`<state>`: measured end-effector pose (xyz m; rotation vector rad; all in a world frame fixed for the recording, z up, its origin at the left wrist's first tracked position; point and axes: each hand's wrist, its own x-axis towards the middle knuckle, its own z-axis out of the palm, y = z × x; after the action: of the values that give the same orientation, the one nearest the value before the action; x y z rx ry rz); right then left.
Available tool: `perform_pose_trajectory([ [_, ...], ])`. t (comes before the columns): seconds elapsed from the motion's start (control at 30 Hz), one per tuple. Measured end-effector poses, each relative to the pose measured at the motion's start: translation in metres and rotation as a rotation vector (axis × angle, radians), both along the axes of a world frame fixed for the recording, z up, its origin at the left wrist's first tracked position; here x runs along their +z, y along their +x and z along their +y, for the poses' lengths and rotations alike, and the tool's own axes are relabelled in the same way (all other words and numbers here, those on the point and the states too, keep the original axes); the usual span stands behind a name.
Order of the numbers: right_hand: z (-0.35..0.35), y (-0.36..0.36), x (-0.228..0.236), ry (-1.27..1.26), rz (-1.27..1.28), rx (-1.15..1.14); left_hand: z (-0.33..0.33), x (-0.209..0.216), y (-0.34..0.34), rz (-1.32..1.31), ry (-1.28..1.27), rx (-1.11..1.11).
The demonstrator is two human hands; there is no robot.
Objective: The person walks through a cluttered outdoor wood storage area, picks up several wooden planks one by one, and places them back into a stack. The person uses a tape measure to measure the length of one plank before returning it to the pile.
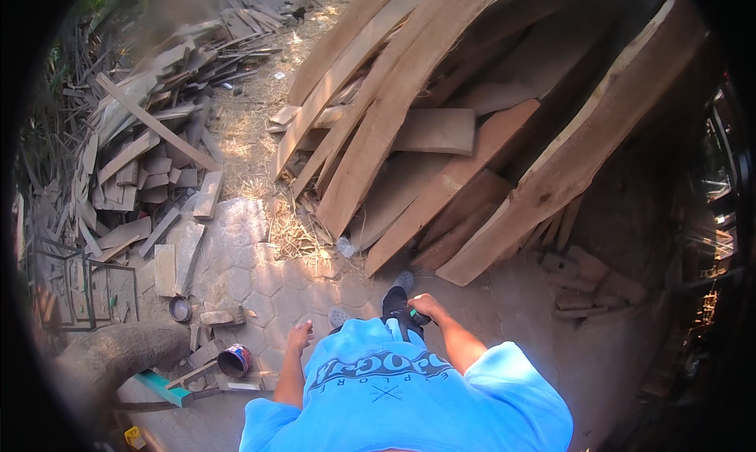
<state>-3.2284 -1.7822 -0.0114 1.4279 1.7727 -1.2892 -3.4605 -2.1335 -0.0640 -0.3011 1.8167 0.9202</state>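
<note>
My left hand hangs at my left side over the paving. Its fingers look loose and slightly apart, with nothing visible in them. At my right hip, my right hand is closed around a small black-and-green object, mostly covered by the fingers and too small to name. Ahead of my feet lean several long wooden planks. The lower end of a wide plank with a rough, bark-like edge comes nearest to my right hand. Beside it slants a reddish plank.
Scrap wood is heaped at the far left. A paint can, an open round tin and a thick trunk are at lower left, near a green-painted bar. Broken pieces lie at right. Straw covers some paving.
</note>
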Motion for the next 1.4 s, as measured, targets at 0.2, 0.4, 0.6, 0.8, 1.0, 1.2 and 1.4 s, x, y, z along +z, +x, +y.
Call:
perform_pose_trajectory([
  [0.2,-0.022,0.001,-0.056,0.077,-0.031,0.319,-0.011,0.003,-0.032,0.013,-0.002,-0.040],
  [0.4,-0.015,-0.008,-0.073,0.078,0.040,0.350,-0.035,-0.010,-0.049,0.000,-0.067,-0.073],
  [0.6,-0.010,0.001,-0.040,0.112,0.058,0.169,-0.013,-0.014,-0.053,-0.004,-0.014,-0.158],
  [0.8,0.023,0.029,-0.058,0.076,-0.004,-0.008,0.033,-0.017,-0.042,0.054,0.015,-0.168],
  [1.0,0.102,0.064,-0.057,0.149,0.027,-0.114,0.086,-0.013,-0.011,0.061,-0.040,-0.086],
  [1.2,0.254,0.115,-0.011,0.385,0.348,-0.954,0.177,0.023,0.046,0.076,-0.096,-0.186],
  [1.4,0.414,0.157,0.099,0.865,0.824,-1.025,0.257,0.071,0.076,0.186,-0.027,-0.197],
])
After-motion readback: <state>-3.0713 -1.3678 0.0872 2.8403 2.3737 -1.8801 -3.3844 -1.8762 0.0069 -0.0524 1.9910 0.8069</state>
